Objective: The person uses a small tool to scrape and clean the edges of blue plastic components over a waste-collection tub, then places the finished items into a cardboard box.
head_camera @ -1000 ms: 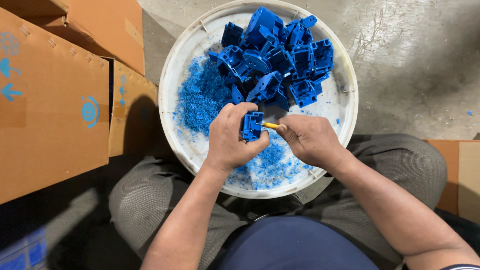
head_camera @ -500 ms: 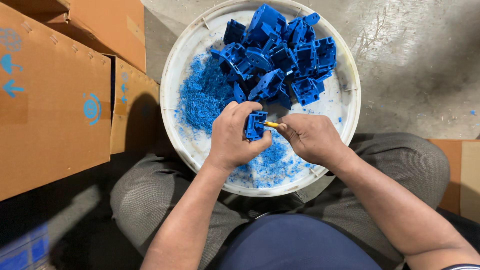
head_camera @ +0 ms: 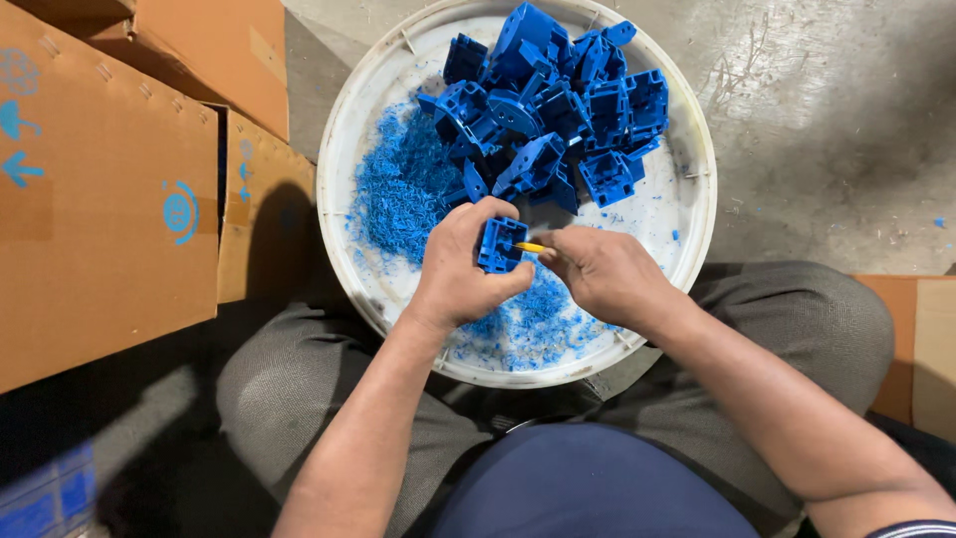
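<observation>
A small blue moulded plastic part [head_camera: 501,244] is gripped in the left hand [head_camera: 466,269], the fingers curled around its left side and the thumb pressed beneath it. The part is held just above the near half of a large round white plastic tub [head_camera: 687,249], which is set on the concrete floor [head_camera: 836,130] between the person's knees. The right hand [head_camera: 602,274] is closed around a slim yellow-handled tool [head_camera: 531,247], only the yellow tip of which is seen past the fingers; that tip is laid against the right edge of the held part. Whether a blade is fitted cannot be told.

At the far side of the tub a heap of similar blue plastic parts [head_camera: 558,110] is piled, well apart from the hands. Loose blue plastic shavings [head_camera: 398,189] are spread over the left of the tub's bottom, and more are scattered beneath the hands. To the left of the tub, brown cardboard boxes [head_camera: 110,199] marked with blue symbols are stood on the floor, one near the tub's rim. Grey trousers [head_camera: 797,319] are worn over the bent legs at both sides of the tub.
</observation>
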